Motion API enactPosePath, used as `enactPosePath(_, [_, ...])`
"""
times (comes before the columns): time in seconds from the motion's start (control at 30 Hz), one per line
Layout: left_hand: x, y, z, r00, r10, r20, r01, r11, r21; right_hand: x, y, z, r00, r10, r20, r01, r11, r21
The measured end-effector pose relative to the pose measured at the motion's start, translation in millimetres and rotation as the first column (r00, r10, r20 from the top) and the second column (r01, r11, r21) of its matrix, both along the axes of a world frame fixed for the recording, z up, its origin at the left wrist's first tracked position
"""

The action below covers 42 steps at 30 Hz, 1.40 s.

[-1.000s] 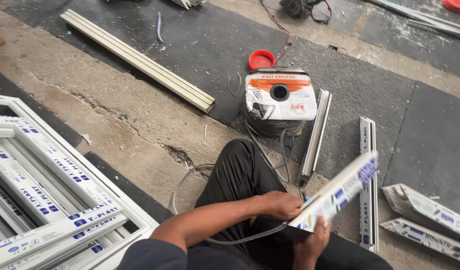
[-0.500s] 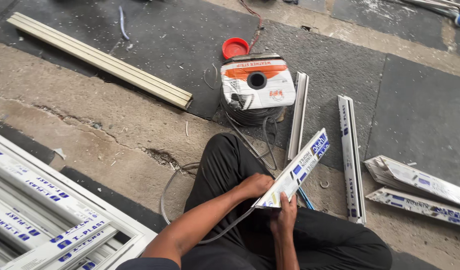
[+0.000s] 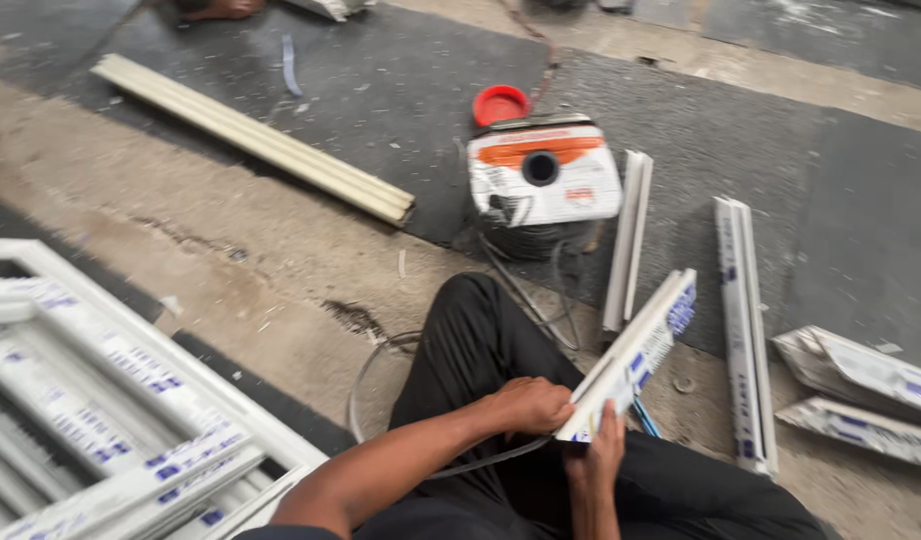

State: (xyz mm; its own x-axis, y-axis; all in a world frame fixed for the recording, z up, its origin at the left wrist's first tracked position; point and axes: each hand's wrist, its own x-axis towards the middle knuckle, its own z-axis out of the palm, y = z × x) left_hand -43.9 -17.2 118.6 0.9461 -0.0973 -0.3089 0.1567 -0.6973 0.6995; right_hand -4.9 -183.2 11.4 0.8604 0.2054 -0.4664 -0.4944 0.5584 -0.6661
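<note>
— Across the cracked concrete floor (image 3: 231, 270), what takes up the most room?

— At lower left, a stack of white window frames with blue-printed film (image 3: 91, 420). Beyond it a long cream ribbed profile (image 3: 251, 140) lies flat on the dark mat. Two more white strips (image 3: 629, 240) (image 3: 746, 330) lie side by side on the ground to the right, seemingly within reach.

— And the box in the middle?

— A white-and-orange spool box with a round hole (image 3: 544, 178), a red cap (image 3: 501, 104) just behind it. Grey gasket cord (image 3: 401, 345) trails from it, looping round the seated person's black-trousered knee.

— What do the hands hold?

— A short white profile piece with blue film (image 3: 636, 360), propped tilted over the lap. The right hand (image 3: 593, 462) clasps its near end from below, apparently steadying it. The left hand (image 3: 526, 405) is curled shut against that end, apparently pinching the cord; blur hides the fingertips.
</note>
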Motion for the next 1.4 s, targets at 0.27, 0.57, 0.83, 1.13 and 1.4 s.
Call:
enactPosePath(0.27, [11,0,3,0.996,-0.087,-0.009,0.088,0.985,0.145,4,-1,-30,1.0,0.017,-0.016,-0.017,1.0,-0.013])
enactPosePath(0.57, [27,7,-8,0.989,-0.126,-0.079,0.14,0.969,0.202,41,70,-8,0.996,0.086,0.038,-0.084,0.995,-0.051])
enactPosePath(0.83, [40,15,-17,0.988,-0.009,-0.154,0.032,0.989,0.147,34,28,-13,0.994,0.085,0.069,-0.08,0.994,-0.067])
enactPosePath(1.13, [39,21,-41,1.0,-0.01,-0.019,0.011,0.995,0.095,12,21,-7,0.992,0.095,0.088,-0.092,0.995,-0.034])
enactPosePath(1.4, [29,14,-20,0.997,0.077,0.001,-0.077,0.997,-0.016,15,16,-11,0.996,0.055,0.07,-0.055,0.998,0.005])
